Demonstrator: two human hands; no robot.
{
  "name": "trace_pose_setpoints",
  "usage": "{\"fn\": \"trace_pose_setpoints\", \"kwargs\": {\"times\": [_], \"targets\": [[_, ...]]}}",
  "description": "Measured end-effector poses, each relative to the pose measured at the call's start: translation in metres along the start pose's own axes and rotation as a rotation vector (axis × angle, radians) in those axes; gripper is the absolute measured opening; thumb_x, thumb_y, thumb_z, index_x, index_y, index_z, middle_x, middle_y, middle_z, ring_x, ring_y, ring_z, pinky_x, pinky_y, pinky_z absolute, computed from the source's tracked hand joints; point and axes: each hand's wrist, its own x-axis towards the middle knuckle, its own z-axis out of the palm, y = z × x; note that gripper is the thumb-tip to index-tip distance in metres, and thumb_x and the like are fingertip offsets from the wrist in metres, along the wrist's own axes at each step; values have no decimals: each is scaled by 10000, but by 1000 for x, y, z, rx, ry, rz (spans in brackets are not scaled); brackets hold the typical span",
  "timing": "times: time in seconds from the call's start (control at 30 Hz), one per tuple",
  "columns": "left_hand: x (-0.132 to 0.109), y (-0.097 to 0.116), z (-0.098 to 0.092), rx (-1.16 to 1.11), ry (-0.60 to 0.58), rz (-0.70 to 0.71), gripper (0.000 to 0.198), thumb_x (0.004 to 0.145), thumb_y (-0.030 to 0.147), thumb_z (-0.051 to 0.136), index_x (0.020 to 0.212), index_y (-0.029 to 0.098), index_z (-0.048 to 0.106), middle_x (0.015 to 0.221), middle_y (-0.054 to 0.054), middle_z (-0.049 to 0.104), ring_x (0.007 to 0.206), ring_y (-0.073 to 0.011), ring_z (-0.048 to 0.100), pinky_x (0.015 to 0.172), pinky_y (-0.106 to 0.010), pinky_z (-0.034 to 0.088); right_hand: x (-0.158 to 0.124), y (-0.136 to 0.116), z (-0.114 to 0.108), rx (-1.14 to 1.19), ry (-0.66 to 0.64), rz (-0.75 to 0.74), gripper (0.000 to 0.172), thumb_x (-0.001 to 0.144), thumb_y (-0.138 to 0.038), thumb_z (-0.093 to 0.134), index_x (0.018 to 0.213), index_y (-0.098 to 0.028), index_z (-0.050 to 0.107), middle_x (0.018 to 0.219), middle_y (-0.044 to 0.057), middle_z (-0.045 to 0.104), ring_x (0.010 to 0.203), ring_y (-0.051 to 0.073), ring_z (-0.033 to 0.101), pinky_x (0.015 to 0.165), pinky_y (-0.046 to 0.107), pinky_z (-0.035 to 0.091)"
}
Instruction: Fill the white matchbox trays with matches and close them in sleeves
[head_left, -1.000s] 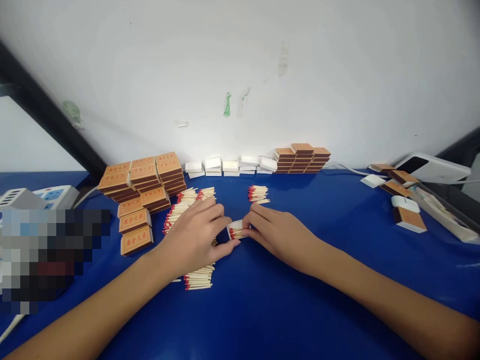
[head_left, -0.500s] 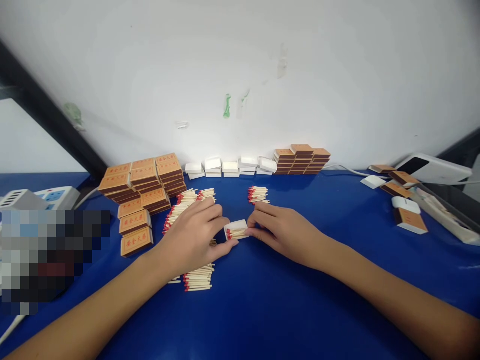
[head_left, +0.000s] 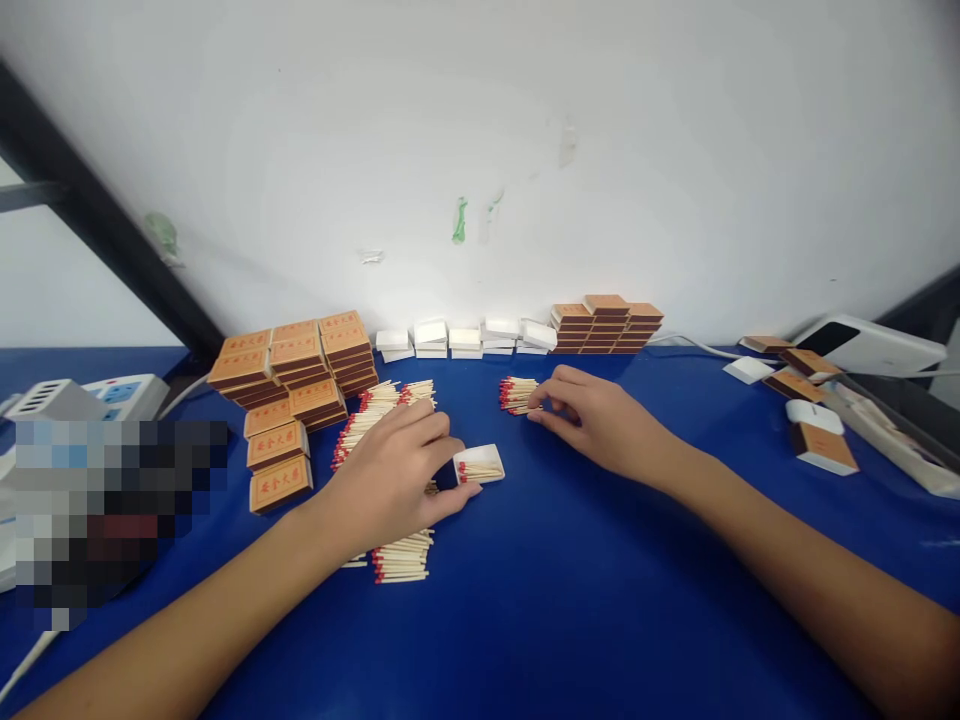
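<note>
A white matchbox tray (head_left: 491,457) with several red-tipped matches in it lies on the blue table. My left hand (head_left: 409,465) holds the tray's left end between thumb and fingers. My right hand (head_left: 589,412) is at the right end of a small pile of matches (head_left: 517,394) behind the tray; its fingers are bent together, and whether they pinch a match is too small to tell. More matches (head_left: 401,558) lie in rows beneath and around my left hand, which partly covers them.
Stacked orange matchboxes (head_left: 279,480) stand at the left, others (head_left: 606,322) by the wall. White trays (head_left: 465,342) line the wall. At the right are loose boxes (head_left: 821,445) and a white device (head_left: 874,343); a power strip (head_left: 127,395) is at the left.
My right hand has left the tray and moved back to the small match pile. My left hand stays at the tray. The view has shifted slightly.
</note>
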Motion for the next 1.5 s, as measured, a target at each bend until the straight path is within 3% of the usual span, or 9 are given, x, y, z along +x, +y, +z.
{"fn": "trace_pose_setpoints", "kwargs": {"times": [0.23, 0.47, 0.8, 1.1, 1.3, 1.5], "targets": [[-1, -2, -7, -17, -22, -11, 383, 930, 537, 778, 995, 160, 788, 859, -60, 640, 894, -243, 587, 835, -406, 510, 2, 14, 3, 17, -94, 28, 205, 1069, -345, 550, 954, -212, 656, 914, 48, 618, 718, 171, 557, 665, 299, 434], [1, -3, -9, -20, -50, -15, 271, 940, 436, 743, 967, 173, 799, 829, -56, 637, 868, -238, 580, 834, -418, 511, 1, 13, 6, 15, -63, -36, 199, 1098, -348, 512, 1044, -215, 650, 1017, 67, 635, 763, 177, 598, 723, 318, 482], [-1, -3, -11, -25, -32, 1, 284, 947, 444, 746, 939, 165, 794, 825, -56, 633, 861, -233, 563, 825, -406, 504, 2, 9, 7, 14, -44, -42, 189, 1094, -324, 534, 1109, -221, 693, 1016, 60, 628, 775, 177, 614, 718, 312, 488], [0, -2, -9, -31, -30, 3, 278, 947, 432, 749, 950, 158, 795, 818, -50, 623, 856, -233, 569, 815, -405, 497, 1, 11, 9, -40, -43, -40, 191, 1095, -317, 528, 951, -215, 599, 984, 52, 627, 705, 165, 582, 648, 298, 453], [-1, -3, -9, -21, -24, -2, 262, 961, 424, 737, 957, 168, 790, 826, -54, 630, 867, -237, 581, 827, -409, 503, -1, -21, 5, 1, -50, -71, 136, 1100, -263, 516, 1028, -224, 625, 1031, 59, 655, 767, 170, 639, 679, 294, 492], [2, -3, -5, -3, -13, 1, 246, 964, 409, 736, 915, 170, 763, 833, -58, 633, 866, -235, 574, 800, -395, 499, -8, -61, 22, -49, -23, -187, 145, 1110, -271, 514, 1042, -214, 629, 1009, 64, 692, 798, 182, 667, 662, 301, 498]]}}
